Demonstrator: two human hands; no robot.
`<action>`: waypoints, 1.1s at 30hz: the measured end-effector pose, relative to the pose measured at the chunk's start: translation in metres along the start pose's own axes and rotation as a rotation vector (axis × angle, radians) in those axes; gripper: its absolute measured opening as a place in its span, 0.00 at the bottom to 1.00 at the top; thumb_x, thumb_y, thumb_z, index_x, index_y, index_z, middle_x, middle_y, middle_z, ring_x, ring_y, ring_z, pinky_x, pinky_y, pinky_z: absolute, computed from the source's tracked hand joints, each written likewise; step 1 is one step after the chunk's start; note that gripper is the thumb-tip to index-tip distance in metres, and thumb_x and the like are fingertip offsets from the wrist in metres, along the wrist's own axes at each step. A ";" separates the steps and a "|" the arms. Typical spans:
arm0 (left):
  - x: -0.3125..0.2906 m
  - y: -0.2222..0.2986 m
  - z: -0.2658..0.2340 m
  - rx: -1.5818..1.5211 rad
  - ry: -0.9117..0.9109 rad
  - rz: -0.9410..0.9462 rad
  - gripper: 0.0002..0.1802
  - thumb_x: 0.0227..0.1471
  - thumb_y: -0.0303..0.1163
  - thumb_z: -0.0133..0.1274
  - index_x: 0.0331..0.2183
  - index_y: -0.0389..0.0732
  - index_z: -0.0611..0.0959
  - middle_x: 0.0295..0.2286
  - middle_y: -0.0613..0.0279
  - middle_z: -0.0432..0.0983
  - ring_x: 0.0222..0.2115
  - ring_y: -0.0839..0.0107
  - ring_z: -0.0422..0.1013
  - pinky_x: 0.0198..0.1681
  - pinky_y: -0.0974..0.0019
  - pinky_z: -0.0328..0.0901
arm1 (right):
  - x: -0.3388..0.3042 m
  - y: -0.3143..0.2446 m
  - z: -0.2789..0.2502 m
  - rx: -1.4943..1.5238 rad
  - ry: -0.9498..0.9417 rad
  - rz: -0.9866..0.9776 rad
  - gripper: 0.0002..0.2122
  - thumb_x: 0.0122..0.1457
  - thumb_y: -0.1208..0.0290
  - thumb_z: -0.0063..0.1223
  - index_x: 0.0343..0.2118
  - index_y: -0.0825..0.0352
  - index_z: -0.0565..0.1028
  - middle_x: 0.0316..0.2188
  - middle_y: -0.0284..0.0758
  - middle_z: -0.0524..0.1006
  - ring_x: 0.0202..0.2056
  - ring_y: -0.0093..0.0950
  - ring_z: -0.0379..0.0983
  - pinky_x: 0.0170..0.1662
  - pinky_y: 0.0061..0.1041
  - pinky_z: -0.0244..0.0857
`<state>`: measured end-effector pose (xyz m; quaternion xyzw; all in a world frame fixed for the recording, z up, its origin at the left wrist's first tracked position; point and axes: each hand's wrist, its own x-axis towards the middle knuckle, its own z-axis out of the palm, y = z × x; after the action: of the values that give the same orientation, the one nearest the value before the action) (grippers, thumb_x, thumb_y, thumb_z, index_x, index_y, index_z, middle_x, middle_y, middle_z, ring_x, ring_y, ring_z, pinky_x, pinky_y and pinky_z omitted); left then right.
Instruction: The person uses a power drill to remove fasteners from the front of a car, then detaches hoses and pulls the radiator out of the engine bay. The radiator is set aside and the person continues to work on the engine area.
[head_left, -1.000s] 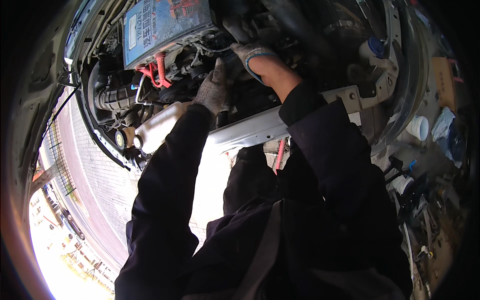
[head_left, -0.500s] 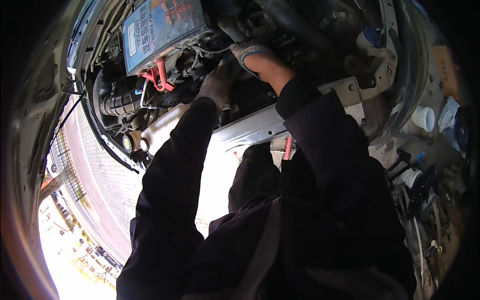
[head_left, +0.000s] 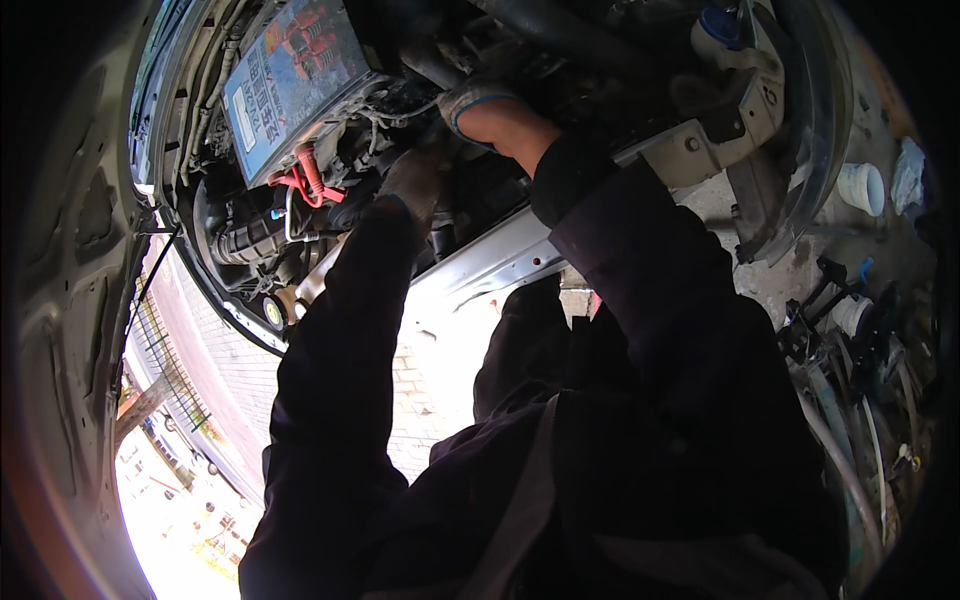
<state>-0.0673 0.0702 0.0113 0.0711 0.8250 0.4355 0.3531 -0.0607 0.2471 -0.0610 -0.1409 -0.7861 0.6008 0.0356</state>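
Both of my arms reach over the front crossmember (head_left: 490,250) into a car's engine bay. My left hand (head_left: 412,187), in a grey knitted glove, is low among the dark engine parts, and its fingers are lost in shadow. My right hand (head_left: 472,105), in a similar glove with a blue cuff edge, lies farther in, next to a dark hose (head_left: 432,65) and thin wiring (head_left: 385,118). Its fingertips are hidden down among the parts. Whether either hand holds anything does not show. Left of my hands, a red clamp (head_left: 310,178) hangs beside a blue printed box (head_left: 285,85).
The raised hood (head_left: 75,270) stands at the left. A ribbed black air hose (head_left: 245,243) and a yellowish-capped reservoir (head_left: 275,310) sit near the left front. A blue-capped reservoir (head_left: 715,30) is at far right. Cables and parts (head_left: 860,370) lie on the ground beside a white tub (head_left: 860,188).
The whole view has shifted, with the engine bay now a little farther left. My left hand has gone slightly deeper into the shadow, while my right hand stays near the same hose.
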 end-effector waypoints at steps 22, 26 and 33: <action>-0.015 0.017 0.010 0.834 0.127 0.208 0.24 0.65 0.28 0.53 0.61 0.39 0.76 0.51 0.32 0.82 0.52 0.33 0.79 0.54 0.40 0.76 | -0.018 -0.035 -0.015 0.037 0.177 -0.168 0.25 0.69 0.57 0.67 0.64 0.65 0.80 0.54 0.46 0.86 0.52 0.42 0.82 0.57 0.41 0.73; -0.021 0.003 0.008 0.832 0.113 0.232 0.22 0.65 0.26 0.51 0.59 0.34 0.76 0.48 0.34 0.82 0.52 0.30 0.77 0.54 0.41 0.75 | -0.020 -0.034 -0.026 0.164 -0.070 0.042 0.23 0.70 0.55 0.64 0.60 0.66 0.83 0.53 0.47 0.87 0.52 0.44 0.84 0.58 0.41 0.73; -0.007 -0.042 -0.036 1.810 -0.156 1.107 0.20 0.65 0.29 0.53 0.58 0.40 0.78 0.54 0.41 0.77 0.57 0.41 0.72 0.60 0.47 0.70 | 0.006 -0.026 -0.007 -0.473 -0.016 -0.032 0.19 0.73 0.50 0.56 0.57 0.55 0.86 0.52 0.47 0.86 0.53 0.48 0.85 0.57 0.47 0.78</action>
<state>-0.0775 0.0175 -0.0040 0.7001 0.6698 -0.2458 -0.0266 -0.0695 0.2494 -0.0347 -0.1283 -0.9074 0.4002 0.0050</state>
